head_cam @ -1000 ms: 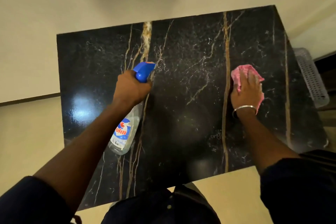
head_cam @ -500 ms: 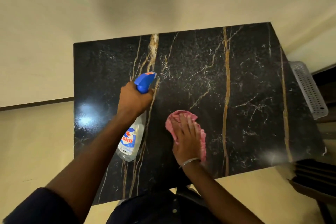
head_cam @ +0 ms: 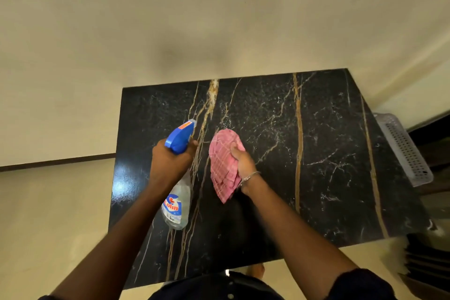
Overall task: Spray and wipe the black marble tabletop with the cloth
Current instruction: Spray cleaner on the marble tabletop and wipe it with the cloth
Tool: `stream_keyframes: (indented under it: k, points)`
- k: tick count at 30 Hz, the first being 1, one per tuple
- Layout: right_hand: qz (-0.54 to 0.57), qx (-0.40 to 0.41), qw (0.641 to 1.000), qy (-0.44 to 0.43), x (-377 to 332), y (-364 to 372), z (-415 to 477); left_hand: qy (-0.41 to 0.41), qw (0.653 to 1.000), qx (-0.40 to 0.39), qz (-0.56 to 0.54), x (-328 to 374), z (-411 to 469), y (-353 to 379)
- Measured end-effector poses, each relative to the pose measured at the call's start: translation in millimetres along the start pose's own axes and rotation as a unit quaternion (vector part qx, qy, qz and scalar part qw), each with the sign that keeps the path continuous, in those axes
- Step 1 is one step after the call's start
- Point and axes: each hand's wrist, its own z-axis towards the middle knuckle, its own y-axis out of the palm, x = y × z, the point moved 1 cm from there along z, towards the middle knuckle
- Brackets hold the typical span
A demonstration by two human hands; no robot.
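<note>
The black marble tabletop with gold and white veins fills the middle of the view. My left hand grips a clear spray bottle with a blue trigger head, nozzle pointing away over the table's left half. My right hand holds a pink checked cloth bunched up and lifted edge-on just right of the bottle. I cannot tell whether the cloth's lower tip touches the marble. A metal bangle sits on my right wrist.
A cream wall rises behind the table's far edge, with cream floor to the left. A grey perforated plastic basket stands beside the table's right edge. Dark stacked items lie at the lower right corner.
My right hand swept the cloth from the right side to the centre, then lifted it from flat on the marble to a bunched, raised hold beside the bottle. My left hand stays on the bottle.
</note>
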Motion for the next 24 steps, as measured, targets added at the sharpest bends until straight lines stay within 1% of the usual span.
stream_keyframes:
  k: [1,2,4,6,7,10,13,15,17,21,24]
  points:
    - [0.061,-0.001,0.998,0.029,-3.9,-7.9,-4.7,0.011,1.000,-0.005,-0.008,2.0,-2.2,-1.5]
    - [0.104,-0.001,0.994,0.034,-8.8,-15.4,-10.5,0.024,0.999,-0.013,-0.017,5.2,-4.3,-3.3]
    - [0.148,-0.020,0.988,0.029,-17.3,-28.1,-22.7,0.042,0.998,-0.035,-0.027,12.5,-8.2,-5.7]
    - [0.146,-0.055,0.988,0.015,-24.2,-38.3,-32.0,0.049,0.996,-0.054,-0.043,18.5,-10.3,-6.5]
    - [0.140,-0.057,0.988,0.011,-28.3,-43.5,-35.5,0.052,0.995,-0.061,-0.060,23.1,-11.7,-6.3]
    - [0.119,-0.033,0.992,0.001,-40.8,-59.7,-40.4,0.068,0.990,-0.082,-0.087,37.6,-15.2,2.7]
    - [0.102,-0.016,0.995,-0.014,-50.7,-79.0,-38.6,0.079,0.989,-0.100,-0.078,52.8,-18.7,21.5]
    - [0.114,-0.007,0.993,-0.026,-59.5,-94.8,-35.1,0.082,0.986,-0.125,-0.074,65.5,-18.1,37.4]
    - [0.124,-0.008,0.991,-0.044,-71.5,-108.3,-32.3,0.068,0.986,-0.133,-0.078,79.2,-16.0,53.4]
    - [0.136,-0.013,0.987,-0.085,-103.0,-143.9,-20.3,0.037,0.986,-0.121,-0.108,113.4,-12.4,92.6]
    - [0.145,-0.029,0.984,-0.099,-135.2,-182.0,-8.6,0.030,0.983,-0.133,-0.121,144.8,-9.6,138.3]
